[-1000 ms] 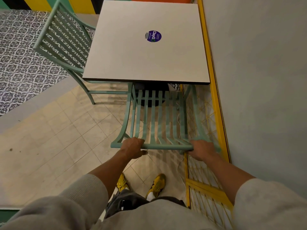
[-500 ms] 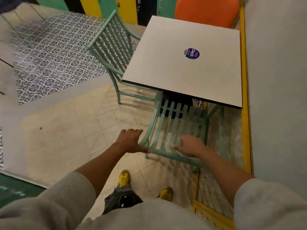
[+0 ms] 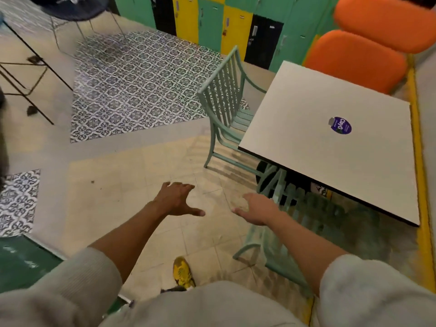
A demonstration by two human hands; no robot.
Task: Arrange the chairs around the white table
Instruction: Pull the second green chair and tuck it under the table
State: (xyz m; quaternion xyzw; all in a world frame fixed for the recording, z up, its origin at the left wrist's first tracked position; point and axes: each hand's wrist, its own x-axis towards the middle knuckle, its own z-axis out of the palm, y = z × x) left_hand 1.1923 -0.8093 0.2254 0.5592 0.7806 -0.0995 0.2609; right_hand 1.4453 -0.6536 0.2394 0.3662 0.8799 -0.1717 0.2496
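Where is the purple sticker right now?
In the head view, the purple sticker lies flat on the white table, toward its right side near the yellow strip, with the orange seat beyond the table's far edge.

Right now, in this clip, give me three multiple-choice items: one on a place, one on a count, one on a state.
1. Where is the purple round sticker?
A. on the white table
B. on the patterned floor tiles
C. on an orange cushion

2. How many mint-green slatted chairs are at the table?
A. one
B. two
C. four

3. What are the hands doing?
A. both clamp a chair back
B. one lifts the table
C. both are open and hold nothing

Answers:
1 A, the sticker lies on the tabletop toward the wall side.
2 B, one chair stands at the table's left side and a blurred one is tucked at its near edge.
3 C, the left hand and the right hand have spread fingers above the floor.
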